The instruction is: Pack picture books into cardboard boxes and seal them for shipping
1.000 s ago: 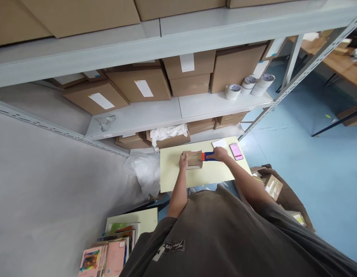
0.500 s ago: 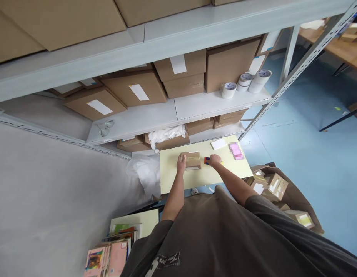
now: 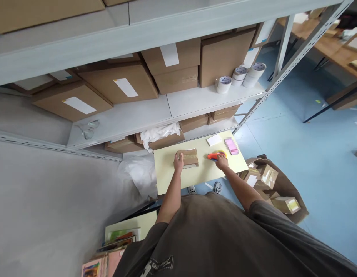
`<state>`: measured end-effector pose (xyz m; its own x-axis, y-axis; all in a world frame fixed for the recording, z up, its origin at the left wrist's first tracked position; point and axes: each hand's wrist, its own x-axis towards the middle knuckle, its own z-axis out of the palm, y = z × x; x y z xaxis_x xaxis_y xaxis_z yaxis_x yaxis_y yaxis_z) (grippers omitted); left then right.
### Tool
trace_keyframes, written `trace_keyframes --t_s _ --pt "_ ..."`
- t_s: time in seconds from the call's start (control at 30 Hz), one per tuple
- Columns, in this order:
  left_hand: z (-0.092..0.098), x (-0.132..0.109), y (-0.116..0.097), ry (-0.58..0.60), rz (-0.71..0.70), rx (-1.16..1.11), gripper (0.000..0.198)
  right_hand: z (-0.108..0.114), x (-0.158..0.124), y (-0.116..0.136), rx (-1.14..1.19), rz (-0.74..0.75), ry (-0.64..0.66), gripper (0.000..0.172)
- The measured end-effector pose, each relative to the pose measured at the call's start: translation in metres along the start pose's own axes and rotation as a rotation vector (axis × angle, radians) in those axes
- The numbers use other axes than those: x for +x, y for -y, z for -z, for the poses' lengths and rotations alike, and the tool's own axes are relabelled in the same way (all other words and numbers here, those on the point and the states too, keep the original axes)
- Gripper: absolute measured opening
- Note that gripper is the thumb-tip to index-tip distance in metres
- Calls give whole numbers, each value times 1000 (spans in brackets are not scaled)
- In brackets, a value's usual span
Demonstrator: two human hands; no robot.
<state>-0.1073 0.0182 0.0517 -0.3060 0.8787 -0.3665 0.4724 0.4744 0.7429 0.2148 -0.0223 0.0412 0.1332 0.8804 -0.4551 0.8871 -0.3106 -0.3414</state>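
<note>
A small cardboard box (image 3: 190, 158) with a strip of tape along its top lies on the pale yellow table (image 3: 169, 181). My left hand (image 3: 179, 162) grips its left end, thumb on top. To the right, apart from the box, my right hand (image 3: 222, 161) is closed on an orange and blue tape dispenser (image 3: 213, 156) with a yellow part showing behind the fingers. The dispenser is close to the tabletop; whether it touches is hard to see. Beyond it are a white card or flat box (image 3: 214, 140) and a pink blurred item (image 3: 231, 146).
Shelves (image 3: 144, 109) ahead hold large cartons (image 3: 120, 84) and white tape rolls (image 3: 224, 85). At the right, an open carton (image 3: 294, 196) on the floor contains several small boxes. Plastic wrap (image 3: 140, 173) lies left of the table; books (image 3: 109, 257) stand at lower left.
My right hand has moved slightly away from the box and turned the dispenser, so its orange side shows. The left hand stays on the box. The camera view has shifted.
</note>
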Motion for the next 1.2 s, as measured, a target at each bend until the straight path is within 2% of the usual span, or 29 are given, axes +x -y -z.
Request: trace_keyframes --t_s 0.1,0.2,0.23,0.33,0.43,0.53,0.63,0.7,0.8,0.9,0.97,1.07,1.13,1.2 --pt "-2 0 3 15 -2 9 64 -3 -9 57 272 32 -47 52" --pt "-5 0 5 26 13 3 64 -11 -18 120 487 84 62 52" --pt "-5 0 6 23 24 -2 62 -13 -21 138 518 86 64 52" --pt "-1 7 7 49 9 -56 57 -11 -26 165 575 54 61 53" --pt "6 17 7 86 -117 -191 59 0 -27 159 647 101 -20 55" --pt "7 22 12 118 -194 -300 62 3 -26 141 706 170 -90 66" --pt "-8 13 25 222 -135 -352 64 -12 -24 127 604 105 -6 79" --pt "-23 -1 37 272 -65 -327 73 -28 -24 120 466 31 76 85" --pt "-42 -20 51 253 -43 -232 89 -50 -27 112 324 12 110 92" --pt "-46 -29 54 245 -61 -176 90 -56 -27 106 284 37 106 96" --pt "-43 -27 50 237 -29 -112 88 -50 -23 101 276 54 83 95" --pt "-38 -20 34 134 2 15 83 -30 -12 90 292 44 37 91" --pt "-42 -14 17 71 -54 56 77 -13 -3 77 315 -8 30 90" --pt "-55 -8 -6 67 -130 49 69 6 9 60 332 -43 14 90"
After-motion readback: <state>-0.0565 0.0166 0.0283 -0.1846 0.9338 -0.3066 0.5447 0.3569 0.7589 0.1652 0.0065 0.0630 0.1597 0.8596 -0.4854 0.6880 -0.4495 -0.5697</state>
